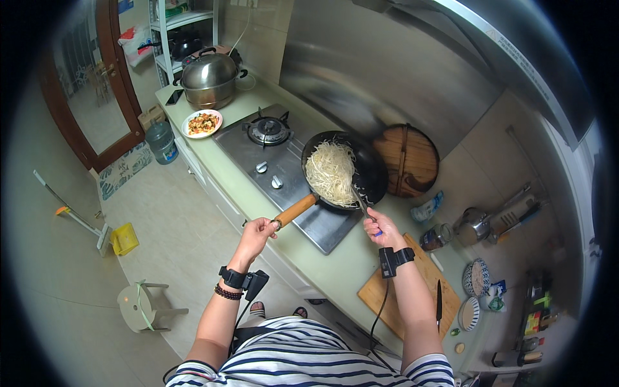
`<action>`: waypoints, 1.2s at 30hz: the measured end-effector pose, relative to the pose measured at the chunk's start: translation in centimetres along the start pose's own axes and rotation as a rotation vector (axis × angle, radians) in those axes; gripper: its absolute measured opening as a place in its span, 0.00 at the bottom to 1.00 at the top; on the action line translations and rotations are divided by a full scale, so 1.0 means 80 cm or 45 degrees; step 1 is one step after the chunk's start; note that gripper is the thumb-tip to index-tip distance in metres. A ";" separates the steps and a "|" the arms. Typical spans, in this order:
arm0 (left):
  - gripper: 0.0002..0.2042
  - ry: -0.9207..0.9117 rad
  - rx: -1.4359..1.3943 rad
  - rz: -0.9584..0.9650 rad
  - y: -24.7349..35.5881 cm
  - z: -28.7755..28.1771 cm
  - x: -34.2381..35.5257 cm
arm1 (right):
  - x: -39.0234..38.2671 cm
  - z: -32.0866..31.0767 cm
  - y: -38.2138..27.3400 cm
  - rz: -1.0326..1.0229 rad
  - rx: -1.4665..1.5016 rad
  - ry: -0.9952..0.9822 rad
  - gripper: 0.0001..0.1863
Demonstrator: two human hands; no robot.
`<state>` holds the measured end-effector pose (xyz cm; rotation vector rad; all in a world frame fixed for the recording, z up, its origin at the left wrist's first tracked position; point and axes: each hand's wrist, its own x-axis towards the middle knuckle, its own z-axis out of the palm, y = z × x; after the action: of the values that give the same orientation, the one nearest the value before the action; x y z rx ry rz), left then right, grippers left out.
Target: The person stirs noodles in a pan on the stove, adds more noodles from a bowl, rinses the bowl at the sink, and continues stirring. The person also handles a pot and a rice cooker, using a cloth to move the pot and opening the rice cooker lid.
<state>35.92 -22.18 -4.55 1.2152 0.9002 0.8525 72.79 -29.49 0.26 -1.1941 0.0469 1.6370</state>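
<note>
A black wok [367, 164] on the steel gas hob [245, 155] holds a pale heap of bean sprouts [330, 169]. My left hand [259, 232] is closed on the end of the wok's wooden handle [298, 209]. In my right hand [380, 229] is a metal spatula [360, 200], its far end among the sprouts on the wok's right side. A round wooden lid [419, 161] leans against the backsplash behind the wok.
A steamer pot [207, 80] and plate of food [202, 124] stand at left on the counter [290, 255]. A cutting board [367, 293], knife [438, 303], jar [436, 237] and bowls [469, 316] are at right. A stool [143, 306] and dustpan [124, 238] are on the floor.
</note>
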 end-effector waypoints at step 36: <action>0.09 -0.027 0.124 -0.094 0.018 0.000 -0.007 | -0.131 -0.010 0.034 -1.089 -2.103 0.508 0.22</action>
<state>35.57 -22.48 -3.05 1.2651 0.9727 0.7422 70.67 -38.49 5.90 -2.2028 -1.5804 0.3716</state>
